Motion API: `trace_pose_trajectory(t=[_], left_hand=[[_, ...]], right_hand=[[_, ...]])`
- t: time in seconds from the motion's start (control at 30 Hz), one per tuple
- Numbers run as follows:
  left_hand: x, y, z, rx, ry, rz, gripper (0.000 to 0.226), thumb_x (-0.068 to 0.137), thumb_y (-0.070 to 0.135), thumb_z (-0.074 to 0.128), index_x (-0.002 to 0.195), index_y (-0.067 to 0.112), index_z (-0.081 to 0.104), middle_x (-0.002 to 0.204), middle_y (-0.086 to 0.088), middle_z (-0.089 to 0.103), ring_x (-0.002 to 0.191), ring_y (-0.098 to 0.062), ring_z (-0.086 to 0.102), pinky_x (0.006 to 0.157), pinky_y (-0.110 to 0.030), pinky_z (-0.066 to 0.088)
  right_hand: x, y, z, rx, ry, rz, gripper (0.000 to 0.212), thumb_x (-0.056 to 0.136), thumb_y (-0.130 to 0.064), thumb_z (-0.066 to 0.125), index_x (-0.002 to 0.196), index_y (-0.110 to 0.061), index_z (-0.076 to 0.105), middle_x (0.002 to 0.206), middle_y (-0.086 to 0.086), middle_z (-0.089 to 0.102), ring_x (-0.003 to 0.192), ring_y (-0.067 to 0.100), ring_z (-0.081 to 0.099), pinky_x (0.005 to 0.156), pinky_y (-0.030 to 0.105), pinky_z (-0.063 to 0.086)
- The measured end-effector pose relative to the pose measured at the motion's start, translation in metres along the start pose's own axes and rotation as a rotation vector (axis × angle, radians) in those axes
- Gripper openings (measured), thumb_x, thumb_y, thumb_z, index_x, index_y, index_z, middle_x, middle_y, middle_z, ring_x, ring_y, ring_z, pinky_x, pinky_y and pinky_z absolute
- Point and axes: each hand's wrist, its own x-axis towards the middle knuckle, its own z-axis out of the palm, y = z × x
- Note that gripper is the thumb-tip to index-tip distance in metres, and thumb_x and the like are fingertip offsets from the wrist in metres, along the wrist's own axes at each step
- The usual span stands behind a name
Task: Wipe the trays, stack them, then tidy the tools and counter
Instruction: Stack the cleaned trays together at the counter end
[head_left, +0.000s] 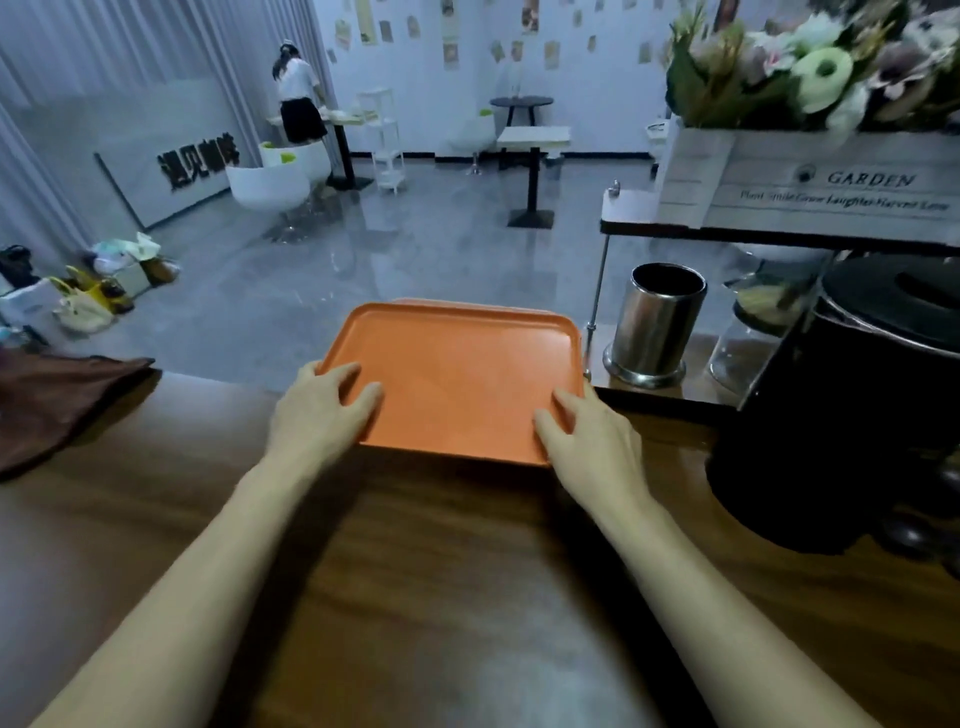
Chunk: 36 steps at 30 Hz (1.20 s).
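The orange tray (457, 379) is seen at centre frame, at the far edge of the worktop (415, 545), with a second tray (415, 301) just showing beneath it. Its near corners are gripped by the left hand (317, 410) and the right hand (587, 441), thumbs on top. If pushed further, the stack could be tipped over that edge, or the steel canister (657, 322) at right knocked. The canister's inside is too dark to read. Flowers (779, 67) are held in the planter crate (831, 176) at upper right.

Wide-open bench (441, 582) up front. Left, a brown cloth (57, 405) intrudes; black appliance (852, 415) and steel canister (657, 325) block the right.
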Motion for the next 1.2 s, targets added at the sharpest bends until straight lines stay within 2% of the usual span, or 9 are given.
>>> trace_pose_trajectory(t=[0.1,0.2,0.3,0.53,0.7,0.87,1.03,1.2], left_hand=[[0.044,-0.012,0.006,-0.019,-0.036,0.048,0.061,0.096,0.059,0.054,0.147,0.026,0.054,0.154,-0.012,0.041,0.135,-0.035,0.049,0.111,-0.049,0.040],[0.078,-0.021,0.015,-0.038,-0.080,0.079,0.060,0.096,0.058,0.054,0.146,0.025,0.055,0.154,-0.014,0.042,0.134,-0.036,0.050,0.111,-0.049,0.040],[0.100,-0.029,0.026,-0.045,-0.090,0.090,0.058,0.096,0.055,0.056,0.146,0.025,0.056,0.153,-0.014,0.043,0.134,-0.035,0.050,0.110,-0.049,0.040],[0.137,-0.029,0.046,-0.062,-0.128,0.119,0.057,0.096,0.053,0.058,0.144,0.022,0.058,0.153,-0.017,0.042,0.135,-0.038,0.049,0.111,-0.051,0.039],[0.149,-0.024,0.052,-0.037,-0.114,0.122,0.054,0.097,0.052,0.057,0.142,0.022,0.060,0.152,-0.017,0.044,0.136,-0.037,0.048,0.110,-0.048,0.038],[0.150,-0.019,0.051,-0.034,-0.125,0.134,0.054,0.098,0.051,0.052,0.143,0.023,0.059,0.152,-0.018,0.043,0.135,-0.038,0.048,0.111,-0.049,0.036],[0.138,-0.017,0.049,-0.010,-0.155,0.148,0.055,0.101,0.052,0.048,0.148,0.023,0.052,0.157,-0.016,0.036,0.134,-0.041,0.048,0.111,-0.051,0.038],[0.140,-0.014,0.052,0.019,-0.157,0.170,0.054,0.101,0.052,0.048,0.146,0.024,0.052,0.152,-0.017,0.038,0.128,-0.043,0.051,0.107,-0.051,0.040]], right_hand=[[0.027,-0.019,0.017,-0.025,0.006,0.050,0.054,0.099,-0.050,0.046,0.146,-0.025,0.051,0.157,0.001,0.042,0.130,0.029,0.053,0.101,0.040,0.044],[0.050,-0.030,0.032,-0.047,0.029,0.091,0.050,0.098,-0.049,0.046,0.140,-0.022,0.056,0.140,0.001,0.051,0.121,0.028,0.055,0.096,0.040,0.045],[0.065,-0.035,0.043,-0.059,0.029,0.098,0.050,0.099,-0.047,0.046,0.140,-0.020,0.055,0.128,0.001,0.053,0.119,0.023,0.052,0.094,0.040,0.045],[0.089,-0.035,0.059,-0.050,0.018,0.173,0.054,0.099,-0.047,0.047,0.144,-0.019,0.052,0.140,0.002,0.050,0.124,0.027,0.053,0.098,0.040,0.046],[0.100,-0.030,0.072,-0.075,0.033,0.191,0.042,0.096,-0.047,0.046,0.127,-0.020,0.060,0.124,0.002,0.054,0.111,0.029,0.057,0.081,0.036,0.043],[0.100,-0.028,0.071,-0.061,0.067,0.185,0.052,0.100,-0.044,0.047,0.147,-0.021,0.050,0.146,-0.001,0.049,0.126,0.027,0.053,0.096,0.039,0.043],[0.098,-0.023,0.071,-0.070,0.100,0.170,0.051,0.101,-0.042,0.045,0.148,-0.022,0.050,0.151,-0.004,0.046,0.128,0.026,0.053,0.098,0.038,0.044],[0.101,-0.018,0.073,-0.118,0.068,0.160,0.053,0.101,-0.042,0.044,0.150,-0.022,0.046,0.154,-0.003,0.041,0.126,0.028,0.054,0.096,0.041,0.046]])
